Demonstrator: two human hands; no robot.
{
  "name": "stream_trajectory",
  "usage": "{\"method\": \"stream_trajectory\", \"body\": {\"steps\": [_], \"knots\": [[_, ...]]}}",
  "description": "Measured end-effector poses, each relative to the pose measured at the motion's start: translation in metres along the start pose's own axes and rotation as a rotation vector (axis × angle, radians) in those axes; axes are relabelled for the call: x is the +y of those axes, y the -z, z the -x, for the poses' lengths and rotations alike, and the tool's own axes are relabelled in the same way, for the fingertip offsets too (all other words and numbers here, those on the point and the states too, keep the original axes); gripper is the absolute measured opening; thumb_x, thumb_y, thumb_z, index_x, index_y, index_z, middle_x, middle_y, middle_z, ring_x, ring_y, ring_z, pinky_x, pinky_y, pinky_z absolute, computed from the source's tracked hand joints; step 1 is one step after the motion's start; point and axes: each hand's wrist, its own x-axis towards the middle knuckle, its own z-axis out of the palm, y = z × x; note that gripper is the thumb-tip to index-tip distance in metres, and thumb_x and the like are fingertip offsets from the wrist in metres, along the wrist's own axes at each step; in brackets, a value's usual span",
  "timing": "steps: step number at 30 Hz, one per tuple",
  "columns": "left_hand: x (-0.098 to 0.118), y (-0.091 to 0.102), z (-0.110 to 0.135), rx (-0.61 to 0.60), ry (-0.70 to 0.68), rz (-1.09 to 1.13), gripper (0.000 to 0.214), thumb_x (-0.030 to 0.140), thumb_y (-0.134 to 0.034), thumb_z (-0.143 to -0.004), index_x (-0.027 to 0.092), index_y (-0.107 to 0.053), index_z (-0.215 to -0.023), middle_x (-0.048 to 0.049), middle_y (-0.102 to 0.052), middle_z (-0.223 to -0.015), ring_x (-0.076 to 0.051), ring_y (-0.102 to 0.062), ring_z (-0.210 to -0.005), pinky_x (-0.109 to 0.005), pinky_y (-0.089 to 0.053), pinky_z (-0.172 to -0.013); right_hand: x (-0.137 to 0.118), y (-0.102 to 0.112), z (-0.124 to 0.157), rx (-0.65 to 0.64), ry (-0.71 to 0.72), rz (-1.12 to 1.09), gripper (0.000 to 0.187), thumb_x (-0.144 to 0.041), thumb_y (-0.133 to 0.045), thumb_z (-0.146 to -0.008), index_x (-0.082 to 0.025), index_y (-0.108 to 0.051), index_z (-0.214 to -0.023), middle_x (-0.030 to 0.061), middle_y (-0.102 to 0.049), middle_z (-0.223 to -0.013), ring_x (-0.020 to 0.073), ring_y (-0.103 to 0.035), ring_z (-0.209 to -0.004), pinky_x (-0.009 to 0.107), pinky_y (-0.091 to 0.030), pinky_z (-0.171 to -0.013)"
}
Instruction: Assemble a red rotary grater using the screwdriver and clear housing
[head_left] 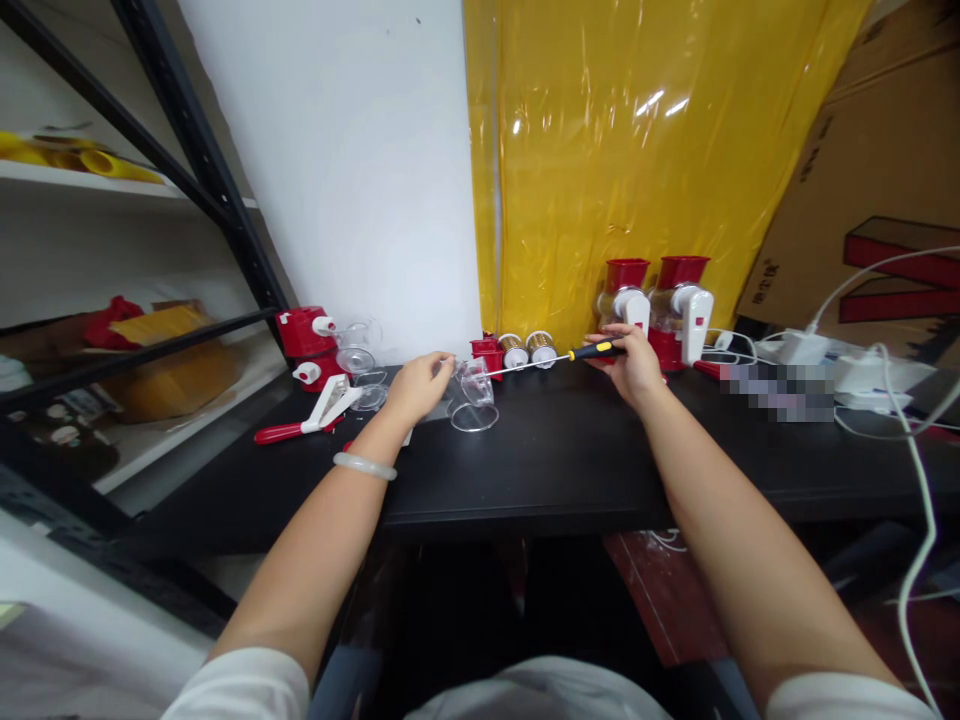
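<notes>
A screwdriver (pixel 598 350) with a black and yellow handle lies level in my right hand (pixel 634 365), its fingers closed around the handle's end. The thin shaft reaches left, its tip at a clear plastic housing (pixel 474 410) on the black table. At the housing's left side, my left hand (pixel 421 385) is closed in a pinch; what its fingertips hold is too small to make out. Behind the housing sit a red part (pixel 487 352) and two drum-shaped graters (pixel 527 350) with white ends.
Two red and white rotary graters (pixel 684 310) stand at the back right. On the left are red bases (pixel 307 345), clear housings (pixel 364 360) and a red-and-white handled piece (pixel 326 408). White cables and chargers (pixel 806 347) lie right. A metal shelf (pixel 187 130) borders the left.
</notes>
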Motion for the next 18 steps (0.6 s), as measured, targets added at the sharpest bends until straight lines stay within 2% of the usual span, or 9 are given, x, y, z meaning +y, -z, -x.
{"method": "stream_trajectory", "body": {"steps": [2,4,6,9,11,13,15,18], "knots": [[-0.0001,-0.0001,0.0001,0.000,0.004,0.001,0.045,0.047,-0.036,-0.096,0.023,-0.069,-0.114,-0.0071,-0.072,-0.114,-0.025,-0.065,-0.107,-0.032,-0.047,-0.092,0.0001,-0.0004,-0.0004,-0.037,-0.006,-0.046,0.017,-0.020,-0.057,-0.070,-0.024,-0.054,-0.086,0.0002,-0.071,-0.078,0.0205,-0.070,-0.083,0.040,-0.059,-0.068],[-0.0001,-0.0001,0.0002,0.000,0.007,-0.002,0.045,0.047,-0.036,-0.096,0.023,-0.069,-0.114,-0.0073,-0.072,-0.114,-0.025,-0.065,-0.107,-0.032,-0.047,-0.092,0.0001,-0.0005,-0.0004,-0.016,0.009,-0.041,0.017,-0.021,-0.060,-0.070,-0.024,-0.054,-0.086,-0.0017,-0.069,-0.074,0.0192,-0.070,-0.075,0.038,-0.059,-0.065],[-0.0002,-0.0001,0.0002,-0.001,0.004,-0.006,0.045,0.047,-0.036,-0.096,0.022,-0.069,-0.114,-0.0075,-0.072,-0.115,-0.025,-0.065,-0.108,-0.032,-0.047,-0.092,0.0000,-0.0003,-0.0001,0.049,0.067,0.025,0.015,-0.026,-0.067,-0.070,-0.023,-0.056,-0.081,-0.0034,-0.065,-0.069,0.0157,-0.066,-0.062,0.032,-0.058,-0.057],[-0.0003,0.0000,-0.0002,-0.003,-0.002,-0.007,0.045,0.047,-0.035,-0.096,0.022,-0.069,-0.114,-0.0077,-0.072,-0.115,-0.025,-0.065,-0.108,-0.032,-0.047,-0.092,-0.0008,0.0005,0.0009,0.119,0.130,0.254,0.023,-0.040,-0.070,-0.073,-0.020,-0.058,-0.069,-0.0029,-0.057,-0.053,0.0116,-0.054,-0.042,0.022,-0.045,-0.036],[-0.0001,0.0001,-0.0005,-0.006,0.003,-0.006,0.046,0.047,-0.035,-0.096,0.022,-0.069,-0.114,-0.0079,-0.072,-0.114,-0.025,-0.065,-0.108,-0.033,-0.047,-0.091,-0.0013,0.0013,0.0009,0.117,0.089,0.353,0.033,-0.050,-0.063,-0.078,-0.020,-0.059,-0.066,-0.0024,-0.050,-0.043,0.0109,-0.047,-0.034,0.021,-0.036,-0.029],[0.0003,0.0003,-0.0007,-0.007,0.013,-0.008,0.045,0.047,-0.035,-0.096,0.022,-0.069,-0.114,-0.0077,-0.072,-0.114,-0.025,-0.065,-0.108,-0.032,-0.047,-0.092,-0.0014,0.0024,0.0001,0.112,0.019,0.297,0.034,-0.052,-0.055,-0.081,-0.020,-0.060,-0.070,-0.0021,-0.052,-0.045,0.0117,-0.049,-0.035,0.022,-0.040,-0.031],[0.0007,0.0006,-0.0006,-0.008,0.017,-0.013,0.045,0.047,-0.035,-0.096,0.022,-0.069,-0.114,-0.0074,-0.072,-0.115,-0.025,-0.065,-0.108,-0.032,-0.047,-0.092,-0.0010,0.0031,-0.0009,0.087,-0.012,0.156,0.024,-0.045,-0.053,-0.080,-0.022,-0.058,-0.077,-0.0024,-0.059,-0.055,0.0136,-0.058,-0.046,0.027,-0.051,-0.042],[0.0011,0.0010,-0.0003,-0.011,0.013,-0.013,0.045,0.047,-0.035,-0.096,0.022,-0.069,-0.114,-0.0072,-0.072,-0.115,-0.024,-0.065,-0.107,-0.031,-0.047,-0.091,-0.0005,0.0031,-0.0013,-0.003,0.026,0.010,0.015,-0.036,-0.058,-0.076,-0.025,-0.053,-0.085,-0.0045,-0.065,-0.067,0.0161,-0.066,-0.065,0.036,-0.059,-0.059]]}}
